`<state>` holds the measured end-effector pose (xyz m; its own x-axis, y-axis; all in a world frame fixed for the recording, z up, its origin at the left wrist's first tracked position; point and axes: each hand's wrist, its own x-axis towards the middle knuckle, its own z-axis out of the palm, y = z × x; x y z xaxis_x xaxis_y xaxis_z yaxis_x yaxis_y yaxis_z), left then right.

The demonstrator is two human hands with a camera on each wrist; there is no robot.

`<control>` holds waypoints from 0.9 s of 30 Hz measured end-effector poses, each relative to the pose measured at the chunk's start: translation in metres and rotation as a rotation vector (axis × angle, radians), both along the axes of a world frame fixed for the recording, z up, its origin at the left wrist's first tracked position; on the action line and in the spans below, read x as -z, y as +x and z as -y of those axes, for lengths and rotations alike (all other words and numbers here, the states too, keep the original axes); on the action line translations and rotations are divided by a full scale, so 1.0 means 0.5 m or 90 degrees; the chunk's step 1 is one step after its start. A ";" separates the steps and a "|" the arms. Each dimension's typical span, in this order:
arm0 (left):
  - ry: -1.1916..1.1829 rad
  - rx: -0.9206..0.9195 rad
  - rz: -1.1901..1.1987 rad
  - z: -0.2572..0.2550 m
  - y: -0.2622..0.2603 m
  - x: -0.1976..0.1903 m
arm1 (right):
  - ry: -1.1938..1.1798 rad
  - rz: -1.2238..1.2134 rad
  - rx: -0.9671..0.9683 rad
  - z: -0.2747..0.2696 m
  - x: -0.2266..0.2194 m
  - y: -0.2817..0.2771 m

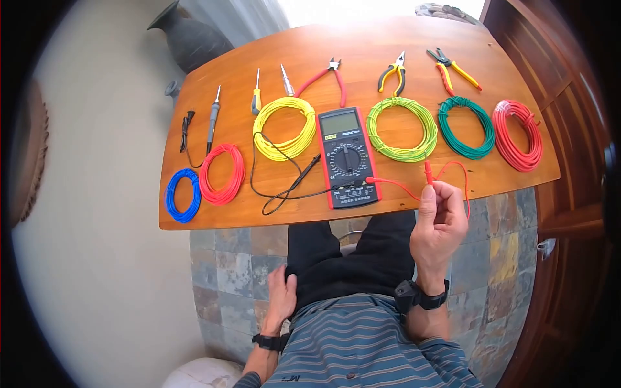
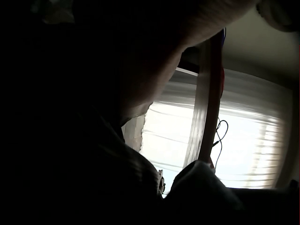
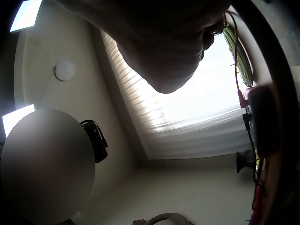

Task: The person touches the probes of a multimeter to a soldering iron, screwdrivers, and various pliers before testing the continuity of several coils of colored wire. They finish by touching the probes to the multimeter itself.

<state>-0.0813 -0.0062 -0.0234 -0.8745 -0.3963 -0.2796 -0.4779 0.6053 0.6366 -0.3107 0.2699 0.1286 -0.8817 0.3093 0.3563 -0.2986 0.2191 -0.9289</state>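
Note:
Between thumb and fingers, my right hand (image 1: 441,216) pinches a red test probe (image 1: 428,172), tip upward, over the table's front edge. Its red lead (image 1: 396,183) loops behind the hand and plugs into a multimeter (image 1: 347,158) with a red rim. The black probe (image 1: 309,173) lies on the table left of the meter, its black lead coiled beside it. Down on the thigh of the dark trousers, my left hand (image 1: 282,294) rests with relaxed fingers and holds nothing. The left wrist view is mostly dark. From the right wrist view, the hand (image 3: 164,51) hides the probe.
Wire coils lie on the wooden table (image 1: 284,216): yellow (image 1: 284,129), yellow-green (image 1: 402,129), green (image 1: 466,128), red (image 1: 517,136), another red (image 1: 222,174) and blue (image 1: 183,196). Behind are a soldering iron (image 1: 212,123), screwdrivers (image 1: 257,100), cutters (image 1: 334,74), pliers (image 1: 392,74) and wire strippers (image 1: 449,68).

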 end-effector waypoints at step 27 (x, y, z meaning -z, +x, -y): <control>0.268 -0.267 -0.147 -0.074 0.127 -0.025 | 0.633 0.025 -0.199 0.010 -0.016 -0.336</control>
<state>-0.0178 0.0309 -0.0107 -0.7249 -0.6157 -0.3090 -0.4419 0.0716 0.8942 -0.4789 0.2647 0.1366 -0.8885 -0.3522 0.2940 -0.4470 0.8089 -0.3820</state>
